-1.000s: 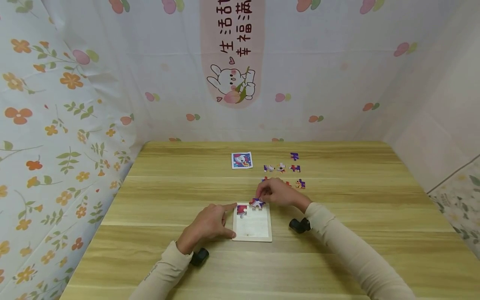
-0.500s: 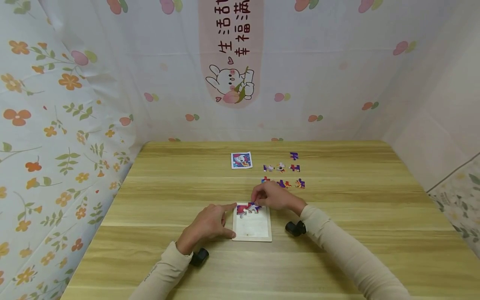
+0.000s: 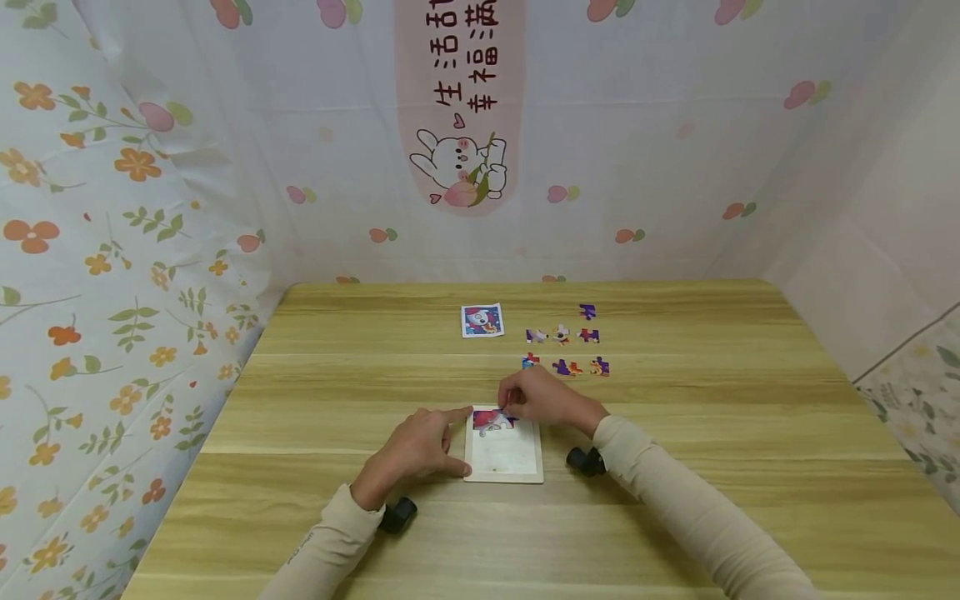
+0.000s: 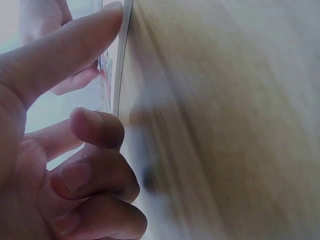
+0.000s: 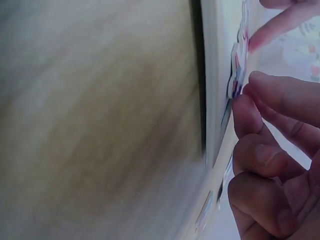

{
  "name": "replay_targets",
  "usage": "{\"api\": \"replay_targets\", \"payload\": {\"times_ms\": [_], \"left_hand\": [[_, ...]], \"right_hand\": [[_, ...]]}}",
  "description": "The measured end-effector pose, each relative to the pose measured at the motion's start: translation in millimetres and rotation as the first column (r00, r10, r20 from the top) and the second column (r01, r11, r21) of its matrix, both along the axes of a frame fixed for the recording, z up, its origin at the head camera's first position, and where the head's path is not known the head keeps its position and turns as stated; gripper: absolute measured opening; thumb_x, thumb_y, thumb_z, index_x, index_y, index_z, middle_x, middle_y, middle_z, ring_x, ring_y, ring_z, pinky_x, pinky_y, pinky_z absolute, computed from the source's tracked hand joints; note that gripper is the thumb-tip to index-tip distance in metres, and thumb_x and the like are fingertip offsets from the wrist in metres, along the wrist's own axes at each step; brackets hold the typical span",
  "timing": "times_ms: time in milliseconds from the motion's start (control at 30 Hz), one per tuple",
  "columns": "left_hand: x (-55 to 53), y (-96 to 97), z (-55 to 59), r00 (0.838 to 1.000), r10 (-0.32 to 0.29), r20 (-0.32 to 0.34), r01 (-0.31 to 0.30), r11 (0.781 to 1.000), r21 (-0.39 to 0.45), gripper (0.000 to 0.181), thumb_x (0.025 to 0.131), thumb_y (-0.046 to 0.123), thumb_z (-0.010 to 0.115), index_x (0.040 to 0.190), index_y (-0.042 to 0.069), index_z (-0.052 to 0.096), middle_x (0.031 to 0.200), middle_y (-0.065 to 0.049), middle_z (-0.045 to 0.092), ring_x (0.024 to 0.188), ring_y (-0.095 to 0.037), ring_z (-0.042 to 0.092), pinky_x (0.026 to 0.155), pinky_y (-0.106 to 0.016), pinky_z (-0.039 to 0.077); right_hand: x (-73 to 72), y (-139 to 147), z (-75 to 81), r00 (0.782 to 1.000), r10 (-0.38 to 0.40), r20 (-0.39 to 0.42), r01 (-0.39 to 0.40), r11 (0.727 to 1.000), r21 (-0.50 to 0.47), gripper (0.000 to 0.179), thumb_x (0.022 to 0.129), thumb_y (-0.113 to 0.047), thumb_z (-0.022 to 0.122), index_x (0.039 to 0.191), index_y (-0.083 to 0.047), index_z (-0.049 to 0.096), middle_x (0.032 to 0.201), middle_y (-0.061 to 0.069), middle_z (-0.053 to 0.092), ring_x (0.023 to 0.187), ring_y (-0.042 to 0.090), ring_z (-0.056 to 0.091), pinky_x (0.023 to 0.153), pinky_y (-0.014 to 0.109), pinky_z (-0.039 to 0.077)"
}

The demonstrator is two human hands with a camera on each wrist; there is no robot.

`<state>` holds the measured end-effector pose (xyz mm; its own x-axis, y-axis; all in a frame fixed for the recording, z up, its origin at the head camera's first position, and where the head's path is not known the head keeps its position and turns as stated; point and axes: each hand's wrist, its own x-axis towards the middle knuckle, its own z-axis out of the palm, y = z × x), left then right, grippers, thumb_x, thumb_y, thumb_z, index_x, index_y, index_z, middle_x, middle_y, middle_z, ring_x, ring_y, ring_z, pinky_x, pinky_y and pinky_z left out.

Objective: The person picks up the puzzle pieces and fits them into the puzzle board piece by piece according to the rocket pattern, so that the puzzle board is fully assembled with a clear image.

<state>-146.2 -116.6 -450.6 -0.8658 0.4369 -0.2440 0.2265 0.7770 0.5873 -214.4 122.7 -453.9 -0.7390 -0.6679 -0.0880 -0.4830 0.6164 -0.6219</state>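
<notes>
A shallow white puzzle tray (image 3: pixel 504 478) lies on the table. My left hand (image 3: pixel 418 447) rests at its left side, straight index finger at the upper left corner and thumb at the lower left; the other fingers are bent in the left wrist view. My right hand (image 3: pixel 546 395) pinches a purple and white puzzle piece (image 5: pixel 236 87) between thumb and index finger, over the tray's top edge. That piece sits against a red and purple puzzle piece (image 3: pixel 482 420) in the tray's upper left corner. The fingertips partly cover the held piece in the head view.
Several loose puzzle pieces (image 3: pixel 561 335) lie in rows beyond my right hand. A small square picture card (image 3: pixel 482 320) showing a white character lies further back, to their left. Patterned cloth (image 3: pixel 330 242) hangs behind the wooden table (image 3: pixel 360 367).
My right hand has moved left and slightly down with the puzzle piece, bringing it from the tray's top edge against the corner piece. My left hand stays in place.
</notes>
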Motion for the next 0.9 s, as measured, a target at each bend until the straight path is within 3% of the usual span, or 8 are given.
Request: {"api": "replay_targets", "payload": {"times_ms": [167, 467, 900], "left_hand": [[-0.3, -0.3, 0.3, 1.000, -0.008, -0.012, 0.008, 1.000, 0.000, 0.083, 0.072, 0.029, 0.091, 0.145, 0.009, 0.055, 0.056, 0.007, 0.045, 0.051, -0.009, 0.039, 0.048, -0.022, 0.027], [-0.6, -0.9, -0.3, 1.000, -0.007, -0.012, 0.007, 1.000, -0.006, 0.084, 0.072, 0.030, 0.091, 0.145, 0.010, 0.055, 0.057, 0.006, 0.045, 0.051, -0.010, 0.039, 0.047, -0.023, 0.027], [-0.4, 0.7, -0.4, 1.000, -0.005, -0.001, 0.005, 1.000, -0.010, 0.083, 0.073, 0.031, 0.090, 0.145, 0.010, 0.055, 0.057, 0.005, 0.046, 0.051, -0.011, 0.039, 0.047, -0.023, 0.027]], "right_hand": [[4.3, -4, -0.6, 1.000, -0.015, -0.022, 0.016, 0.999, 0.042, 0.005, 0.090, -0.011, 0.074, 0.090, -0.016, 0.074, 0.079, -0.006, 0.067, 0.071, 0.007, 0.054, 0.067, 0.020, 0.047], [17.0, -8, 3.0, 0.983, -0.015, -0.181, 0.043, 0.988, 0.148, 0.017, 0.083, -0.019, 0.082, 0.098, -0.015, 0.076, 0.092, -0.002, 0.069, 0.082, 0.010, 0.056, 0.078, 0.028, 0.051], [26.3, -10, 6.5, 0.963, 0.038, -0.265, 0.021, 0.976, 0.217, 0.019, 0.085, -0.021, 0.081, 0.101, -0.013, 0.077, 0.092, 0.000, 0.070, 0.078, 0.010, 0.055, 0.073, 0.026, 0.049]]}}
